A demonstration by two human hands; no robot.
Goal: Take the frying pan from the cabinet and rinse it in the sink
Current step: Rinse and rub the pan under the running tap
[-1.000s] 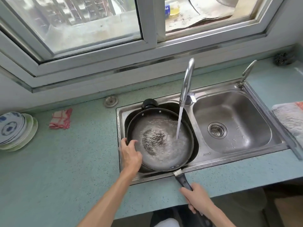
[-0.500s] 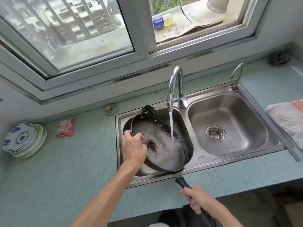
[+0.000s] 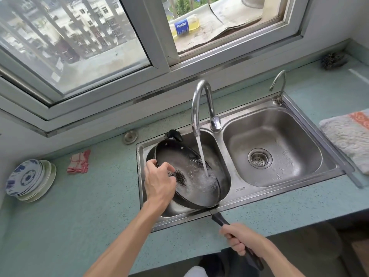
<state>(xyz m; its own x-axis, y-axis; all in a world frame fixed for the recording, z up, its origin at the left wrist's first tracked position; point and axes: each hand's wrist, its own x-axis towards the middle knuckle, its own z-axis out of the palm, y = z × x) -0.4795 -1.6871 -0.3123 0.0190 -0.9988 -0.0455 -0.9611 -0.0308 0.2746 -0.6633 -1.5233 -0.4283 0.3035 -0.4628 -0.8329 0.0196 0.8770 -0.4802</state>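
While rinsing, with fingers of right hand [image 3: 241, 238] wrapped round handle [image 3: 219, 219] and those of left hand [image 3: 157, 182] curled over rim [image 3: 156, 154], holds frying pan [image 3: 191, 188] tilted in sink [image 3: 239, 193] under stream [image 3: 202, 156] beyond left fingertips; next probably needs tipping water out

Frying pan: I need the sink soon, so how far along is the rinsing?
Done: the frying pan is out of the cabinet, tilted in the sink's left basin. In hand: faucet water runs into it; left hand grips its rim, right hand its handle. Left: finish rinsing, shut off water.
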